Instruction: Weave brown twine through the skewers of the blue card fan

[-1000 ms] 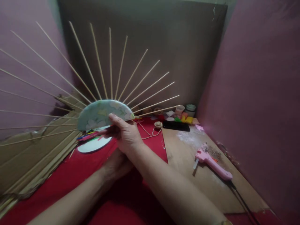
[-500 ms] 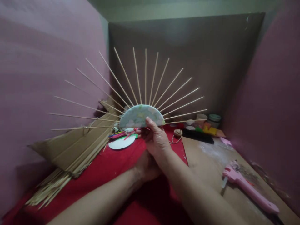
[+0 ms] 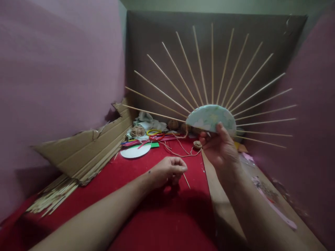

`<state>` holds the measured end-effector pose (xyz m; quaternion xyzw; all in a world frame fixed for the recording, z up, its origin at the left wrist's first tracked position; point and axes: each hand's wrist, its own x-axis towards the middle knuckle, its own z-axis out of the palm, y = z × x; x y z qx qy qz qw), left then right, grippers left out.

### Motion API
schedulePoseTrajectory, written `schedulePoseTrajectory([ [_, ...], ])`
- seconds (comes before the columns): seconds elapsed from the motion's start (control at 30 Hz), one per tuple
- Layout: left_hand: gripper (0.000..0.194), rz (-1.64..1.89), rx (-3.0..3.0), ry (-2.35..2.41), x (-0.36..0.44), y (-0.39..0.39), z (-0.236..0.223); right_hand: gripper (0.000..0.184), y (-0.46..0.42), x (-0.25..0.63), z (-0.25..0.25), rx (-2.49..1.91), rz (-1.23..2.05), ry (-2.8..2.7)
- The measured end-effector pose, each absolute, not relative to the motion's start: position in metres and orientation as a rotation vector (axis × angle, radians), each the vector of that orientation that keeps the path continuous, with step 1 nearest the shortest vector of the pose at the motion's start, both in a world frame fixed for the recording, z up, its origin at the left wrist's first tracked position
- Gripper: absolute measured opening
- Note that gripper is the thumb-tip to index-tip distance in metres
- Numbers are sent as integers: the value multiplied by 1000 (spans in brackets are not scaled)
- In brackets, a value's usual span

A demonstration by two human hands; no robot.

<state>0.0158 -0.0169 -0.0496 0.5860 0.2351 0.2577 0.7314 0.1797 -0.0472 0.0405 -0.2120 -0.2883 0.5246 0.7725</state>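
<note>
My right hand (image 3: pixel 222 150) holds up a half-disc (image 3: pixel 211 116) covered in pale blue floral material, thumb on its front face and fingers behind. Many thin wooden sticks (image 3: pixel 212 62) fan out from its curved edge like rays. Lower down, over the red cloth (image 3: pixel 157 219), my left hand (image 3: pixel 171 170) is closed in a pinch. A short thin stick (image 3: pixel 186 181) shows just below those fingertips, slanting down to the right; its upper end is hidden by the fingers.
Cardboard (image 3: pixel 86 150) leans at the left with a bundle of loose sticks (image 3: pixel 54 197) under it. A white half-disc (image 3: pixel 136 151), scissors (image 3: pixel 157 135), balls of twine (image 3: pixel 137 131) and a loose strand lie behind. At right lies a pink glue gun (image 3: pixel 277 207), partly behind my arm.
My right hand has moved up and right with the fan-shaped piece, which has tilted clockwise. My left hand has come out from behind the right wrist and now sits apart, left of it.
</note>
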Motion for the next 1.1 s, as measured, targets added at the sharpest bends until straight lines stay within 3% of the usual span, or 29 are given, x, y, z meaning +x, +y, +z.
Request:
schedulePoseTrajectory([
  [0.1,20,653,1319,552,17,-17,-49,19,-50,188,25,-446,1159,-615],
  [0.23,18,1109,1324,667,14,-8,-40,21,-46,191,-3,-491,1236,-529],
  [0.33,26,1300,1389,712,11,-1,-38,19,-41,190,-21,-508,1289,-470],
  [0.5,30,1251,1487,646,12,-6,-36,19,-40,182,-32,-445,1382,-450],
  [0.83,11,1190,1455,546,15,-14,-31,5,-49,172,-28,-503,1432,-361],
  [1.1,10,1197,1444,509,14,-14,-31,20,-51,164,-26,-486,1388,-327],
])
